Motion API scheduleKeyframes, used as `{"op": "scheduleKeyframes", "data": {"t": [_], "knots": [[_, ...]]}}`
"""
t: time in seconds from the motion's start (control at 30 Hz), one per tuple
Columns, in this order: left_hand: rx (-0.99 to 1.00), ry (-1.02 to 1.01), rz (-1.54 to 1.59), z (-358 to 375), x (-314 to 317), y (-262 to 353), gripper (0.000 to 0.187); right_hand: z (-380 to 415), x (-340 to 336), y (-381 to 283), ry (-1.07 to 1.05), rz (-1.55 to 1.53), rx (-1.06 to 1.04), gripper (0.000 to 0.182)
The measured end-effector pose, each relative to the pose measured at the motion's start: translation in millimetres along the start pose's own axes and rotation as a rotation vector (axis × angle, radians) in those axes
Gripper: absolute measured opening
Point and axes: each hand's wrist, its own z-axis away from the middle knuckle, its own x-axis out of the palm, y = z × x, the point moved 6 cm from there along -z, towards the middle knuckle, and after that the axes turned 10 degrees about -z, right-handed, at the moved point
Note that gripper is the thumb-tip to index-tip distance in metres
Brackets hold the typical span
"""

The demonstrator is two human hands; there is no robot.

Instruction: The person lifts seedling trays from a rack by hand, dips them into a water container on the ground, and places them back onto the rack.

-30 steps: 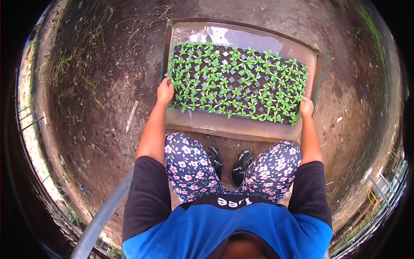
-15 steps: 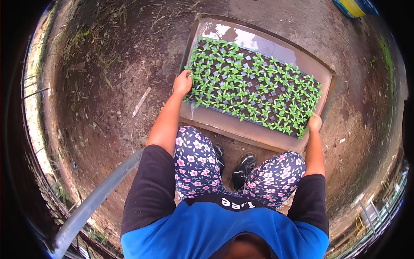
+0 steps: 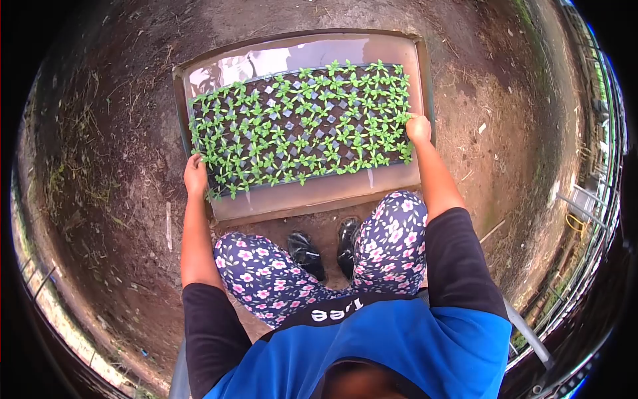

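Green seedlings (image 3: 256, 143) stood thick across the dark seedling tray (image 3: 289, 125), which I had between my two hands, within the walls of a shallow basin (image 3: 423, 83). Some cells showed bare grey among the leaves. Left fingers (image 3: 195, 163) were curled in at one short end, right fingers (image 3: 415, 123) bunched tight at the other; both seemed closed on the tray's edge, though leaves hid the tips and I could not tell how much rim each had. A thin pinch there could slip, I judged, most likely from wet plastic. Nothing of mine supported the long middle, so wet soil could make the tray sag and loosen its plugs. It sat askew in my view, left end nearer me; uneven hands could tip it and spill soil. Outer stems stood right against my knuckles, and a tighter squeeze could crush them. Murky water (image 3: 266, 61) gleamed along the far side; whether the tray touched it or hung just above, I could not see, but a sudden drop could splash or swamp the plants. Nearer me, my knees in flowered trousers (image 3: 392, 233) crowded the basin's front edge, where a bump could jolt everything. Dark shoes (image 3: 306, 256) stood between them on bare earth (image 3: 126, 193), which could be slick if wet.
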Motion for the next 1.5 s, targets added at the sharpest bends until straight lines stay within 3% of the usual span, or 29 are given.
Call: {"op": "scheduleKeyframes", "data": {"t": [0.17, 0.27, 0.53, 0.6, 0.67, 0.7, 0.8, 0.83, 0.93, 1.0, 1.03, 1.07, 1.13, 1.2, 1.23, 1.27, 1.37, 1.43, 1.47, 1.5], "knots": [[-0.011, -0.009, -0.012, -3.4, 2.9, -7.1, 0.031, 4.0, -3.1, -4.6, -0.04, -0.018, 0.057, 0.027], [0.039, 0.098, -0.188, 10.1, -9.1, 19.8, 0.031, 0.3, -0.8, -1.7, -0.022, 0.013, 0.066, 0.026], [-0.188, 0.037, -0.315, 15.8, -8.0, 18.0, 0.046, -6.2, 0.1, 1.4, -0.009, -0.058, 0.038, 0.026], [-0.323, 0.052, -0.304, 18.4, -17.4, 26.6, 0.046, -29.9, 10.2, 27.8, 0.26, -0.221, -0.163, 0.013], [-0.345, 0.136, -0.239, 22.0, -28.5, 27.0, 0.048, -74.8, 41.4, 80.2, 0.004, -0.484, 0.029, 0.009], [-0.336, 0.226, -0.119, 26.2, -36.6, 33.2, 0.038, -53.4, 29.1, 52.9, -0.164, -0.562, 0.089, 0.009], [-0.359, -0.017, 0.196, 10.1, -28.9, 23.6, 0.024, -6.7, 3.3, -5.7, -0.361, -0.696, 0.15, 0.017], [-0.387, -0.07, 0.267, 14.4, -29.1, 34.8, 0.018, -7.5, -0.1, -7.8, -0.371, -0.61, 0.115, 0.02], [-0.247, -0.12, 0.197, -0.5, -19.6, 32.9, 0.023, 1.4, -11.4, -25.4, -0.371, -0.55, 0.019, 0.014], [-0.018, 0.125, -0.251, 4.5, -34.3, 58.5, 0.028, 12.2, -20.5, -40.4, -0.33, -0.574, -0.041, 0.018], [0.166, 0.159, -0.191, -1.2, -29.2, 62.2, 0.032, 16.0, -19.3, -49.5, -0.334, -0.63, -0.077, 0.018], [-0.065, -0.082, -0.001, 10.6, -28.4, 77.1, 0.031, 17.7, -18.0, -53.2, -0.339, -0.685, -0.105, 0.019], [-0.079, -0.04, -0.058, 31.1, -46.6, 118.5, 0.027, 62.4, -60.5, -115.4, -0.332, -0.717, -0.167, 0.018], [0.116, 0.05, 0.007, 52.2, -78.4, 173.9, 0.023, 83.5, -90.7, -155.2, -0.354, -0.743, -0.221, 0.015], [0.069, 0.028, -0.189, 67.5, -109.9, 198.9, 0.022, 95.4, -119.7, -173.0, -0.356, -0.796, -0.258, 0.013], [0.01, -0.023, -0.042, 85.5, -147.1, 212.5, 0.021, 105.4, -167.1, -191.4, -0.355, -0.687, -0.281, 0.01], [-0.104, -0.138, 0.348, 125.3, -275.1, 245.7, 0.018, 131.7, -308.0, -226.6, -0.504, -1.006, -0.128, 0.007], [-0.042, -0.15, 0.56, 146.7, -337.3, 249.2, 0.014, 148.6, -383.2, -242.6, -0.574, -1.149, -0.079, 0.006], [-0.04, -0.201, 0.665, 154.1, -363.1, 273.0, 0.013, 137.1, -405.7, -243.1, -0.503, -1.15, -0.134, 0.008], [-0.016, -0.197, 0.754, 159.5, -393.7, 312.9, 0.026, 147.9, -441.8, -266.9, -0.509, -1.258, -0.113, 0.011]]}}
